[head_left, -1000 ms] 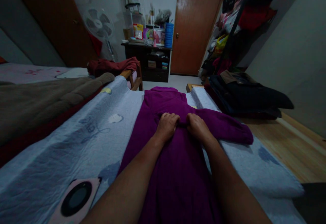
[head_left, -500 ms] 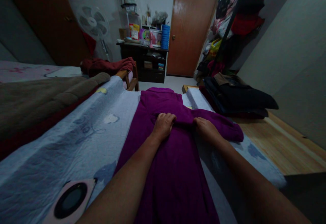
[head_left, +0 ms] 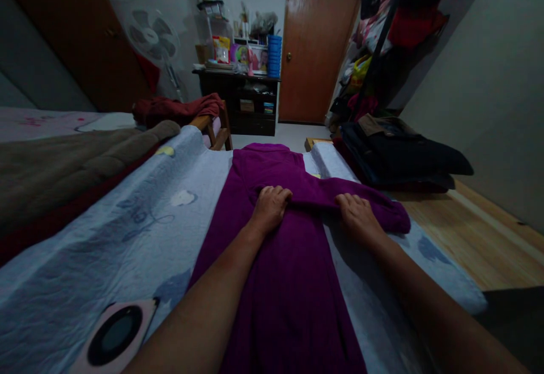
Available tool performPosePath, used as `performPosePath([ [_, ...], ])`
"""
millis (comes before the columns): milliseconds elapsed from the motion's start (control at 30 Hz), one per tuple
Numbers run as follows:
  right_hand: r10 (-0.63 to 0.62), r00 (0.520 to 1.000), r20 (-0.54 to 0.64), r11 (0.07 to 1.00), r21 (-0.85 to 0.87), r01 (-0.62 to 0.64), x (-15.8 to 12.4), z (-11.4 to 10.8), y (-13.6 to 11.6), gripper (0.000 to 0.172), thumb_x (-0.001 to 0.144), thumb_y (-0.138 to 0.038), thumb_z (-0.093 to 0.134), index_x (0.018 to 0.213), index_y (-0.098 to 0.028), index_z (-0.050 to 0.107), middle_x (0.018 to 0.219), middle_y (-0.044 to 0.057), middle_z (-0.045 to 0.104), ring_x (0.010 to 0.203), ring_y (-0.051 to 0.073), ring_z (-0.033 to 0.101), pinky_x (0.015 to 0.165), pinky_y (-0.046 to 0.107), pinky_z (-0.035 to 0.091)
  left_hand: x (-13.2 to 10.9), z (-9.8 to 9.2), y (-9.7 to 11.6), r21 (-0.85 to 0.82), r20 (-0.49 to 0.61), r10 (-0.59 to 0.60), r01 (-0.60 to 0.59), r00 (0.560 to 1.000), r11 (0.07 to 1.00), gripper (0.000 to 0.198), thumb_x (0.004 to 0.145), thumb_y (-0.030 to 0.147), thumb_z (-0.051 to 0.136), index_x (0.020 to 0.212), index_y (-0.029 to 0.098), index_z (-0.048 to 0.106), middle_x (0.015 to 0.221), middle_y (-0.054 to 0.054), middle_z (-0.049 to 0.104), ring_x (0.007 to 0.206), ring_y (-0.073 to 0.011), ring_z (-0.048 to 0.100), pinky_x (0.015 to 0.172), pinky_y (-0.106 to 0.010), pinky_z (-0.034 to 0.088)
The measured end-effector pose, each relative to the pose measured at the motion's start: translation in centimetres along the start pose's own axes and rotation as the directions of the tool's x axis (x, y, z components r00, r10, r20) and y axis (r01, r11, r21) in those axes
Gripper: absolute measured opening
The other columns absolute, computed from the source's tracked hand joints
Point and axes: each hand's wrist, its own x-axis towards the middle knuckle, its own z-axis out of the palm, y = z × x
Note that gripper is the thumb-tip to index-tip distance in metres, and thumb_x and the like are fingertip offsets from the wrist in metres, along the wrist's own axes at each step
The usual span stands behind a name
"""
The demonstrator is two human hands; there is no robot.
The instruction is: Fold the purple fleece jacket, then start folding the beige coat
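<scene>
A purple garment [head_left: 276, 283] lies lengthwise on a pale blue patterned sheet [head_left: 106, 238]. One sleeve [head_left: 382, 207] stretches out to the right. My left hand [head_left: 270, 207] rests on the middle of the garment with its fingers curled into the cloth at the base of the sleeve. My right hand [head_left: 359, 215] lies on the sleeve further right, fingers bent over its near edge and gripping the cloth.
A brown blanket [head_left: 63, 164] and a red cloth [head_left: 178, 109] lie on the left. A round dark object on a pink card [head_left: 114, 334] sits near my left arm. Dark folded clothes [head_left: 399, 156] are stacked on the right, beside wooden floor [head_left: 480, 238]. A dark desk [head_left: 242, 99], fan and door stand behind.
My right hand has slid to the right along the sleeve, away from my left hand, drawing the cloth flatter. My left hand has stayed in place.
</scene>
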Motion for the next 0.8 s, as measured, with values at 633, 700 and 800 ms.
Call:
performPosePath([
  [633, -0.074, 0.983, -0.17, 0.948, 0.294, 0.122, -1.6, 1.8, 3.9, 0.019, 0.093, -0.021, 0.047, 0.097, -0.019, 0.066, 0.092, 0.006, 0.067, 0.084, 0.02, 0.057, 0.077, 0.032, 0.036, 0.0, 0.0, -0.1, -0.018, 0.018, -0.019, 0.019, 1.0, 1.0, 0.015, 0.088, 0.015, 0.051, 0.098, 0.024, 0.059, 0.096, -0.003, 0.063, 0.094, -0.021, 0.054, 0.089, -0.036, 0.038],
  [700, -0.062, 0.987, -0.15, 0.947, 0.303, 0.105, -1.6, 1.7, 4.0, 0.02, 0.094, -0.024, 0.047, 0.097, -0.019, 0.066, 0.093, 0.006, 0.067, 0.086, 0.021, 0.056, 0.078, 0.033, 0.036, 0.0, -0.1, -0.1, -0.021, 0.02, -0.019, 0.02, 1.0, 1.0, 0.015, 0.089, 0.016, 0.051, 0.099, 0.024, 0.059, 0.096, -0.003, 0.063, 0.094, -0.0209, 0.054, 0.088, -0.037, 0.038],
  [800, -0.038, 0.994, -0.101, 0.953, 0.295, 0.066, -1.6, 1.5, 3.9, 0.022, 0.095, -0.025, 0.046, 0.098, -0.02, 0.066, 0.094, 0.006, 0.065, 0.086, 0.02, 0.054, 0.077, 0.033, 0.035, 0.0, -0.1, -0.1, -0.03, 0.014, -0.015, 0.016, 1.0, 0.999, 0.015, 0.089, 0.016, 0.052, 0.099, 0.023, 0.059, 0.096, -0.003, 0.063, 0.094, -0.021, 0.055, 0.088, -0.037, 0.039],
])
